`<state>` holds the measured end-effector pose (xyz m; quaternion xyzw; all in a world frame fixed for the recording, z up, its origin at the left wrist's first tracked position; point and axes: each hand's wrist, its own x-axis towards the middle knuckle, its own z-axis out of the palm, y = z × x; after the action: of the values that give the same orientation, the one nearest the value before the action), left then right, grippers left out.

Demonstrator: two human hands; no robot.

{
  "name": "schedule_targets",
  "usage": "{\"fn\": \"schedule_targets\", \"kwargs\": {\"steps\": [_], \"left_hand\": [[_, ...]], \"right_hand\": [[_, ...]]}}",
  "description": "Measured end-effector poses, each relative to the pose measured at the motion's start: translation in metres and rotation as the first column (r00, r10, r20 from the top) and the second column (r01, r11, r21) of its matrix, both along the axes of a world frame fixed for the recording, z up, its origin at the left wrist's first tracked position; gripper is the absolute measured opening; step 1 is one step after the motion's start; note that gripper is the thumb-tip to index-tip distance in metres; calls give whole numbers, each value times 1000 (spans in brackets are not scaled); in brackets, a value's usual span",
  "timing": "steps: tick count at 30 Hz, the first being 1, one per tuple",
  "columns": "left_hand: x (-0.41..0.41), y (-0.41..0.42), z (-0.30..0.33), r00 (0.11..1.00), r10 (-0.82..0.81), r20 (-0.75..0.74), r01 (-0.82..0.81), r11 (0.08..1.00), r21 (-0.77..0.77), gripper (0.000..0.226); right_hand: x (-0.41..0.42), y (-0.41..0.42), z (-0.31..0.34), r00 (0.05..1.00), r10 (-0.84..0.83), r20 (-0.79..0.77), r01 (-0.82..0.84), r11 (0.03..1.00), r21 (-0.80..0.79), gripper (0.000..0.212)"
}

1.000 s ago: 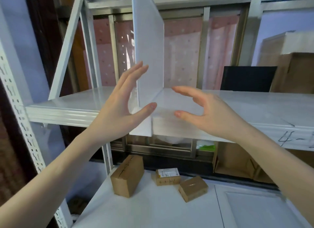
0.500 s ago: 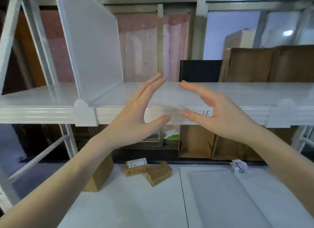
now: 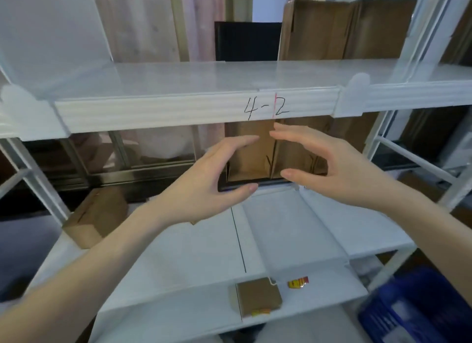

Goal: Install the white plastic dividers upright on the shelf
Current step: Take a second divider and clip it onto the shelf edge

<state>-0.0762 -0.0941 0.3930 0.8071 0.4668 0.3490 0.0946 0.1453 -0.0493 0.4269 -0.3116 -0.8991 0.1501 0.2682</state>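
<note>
I see one divider (image 3: 51,33) upright at the shelf's (image 3: 178,74) far left, clip over the front lip; below the lip marked "4-12" (image 3: 267,109) my left hand (image 3: 204,187) and right hand (image 3: 339,169) hover spread, palms facing, holding nothing.

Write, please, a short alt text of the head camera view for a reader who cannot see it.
Two empty, open hands, left hand and right hand, hover close together just below the front edge of a white shelf hand-marked "4-2". A white divider stands upright at the shelf's left end; small cardboard boxes lie on lower shelves.
</note>
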Motion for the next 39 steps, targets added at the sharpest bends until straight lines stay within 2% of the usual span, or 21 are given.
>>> {"fn": "schedule_targets", "kwargs": {"steps": [6,14,20,27,33,39], "left_hand": [[13,13,-49,994,-9,-112,-2,994,-105,64],[41,45,-141,971,112,-209,-175,934,-313,73],[69,67,-212,951,233,-203,-300,856,-421,84],[110,72,-305,927,276,-253,-374,717,-589,89],[127,88,-370,902,250,-353,-419,709,-567,89],[131,113,-413,855,177,-487,-441,742,-505,84]], "right_hand": [[20,13,-44,996,16,87,-10,997,-71,56],[57,62,-116,978,22,208,23,977,-212,62],[93,117,-198,960,111,255,-11,931,-364,71],[110,151,-305,900,198,388,29,862,-507,78],[111,153,-378,845,234,480,77,836,-543,80],[114,165,-416,823,217,525,80,870,-486,80]]}}
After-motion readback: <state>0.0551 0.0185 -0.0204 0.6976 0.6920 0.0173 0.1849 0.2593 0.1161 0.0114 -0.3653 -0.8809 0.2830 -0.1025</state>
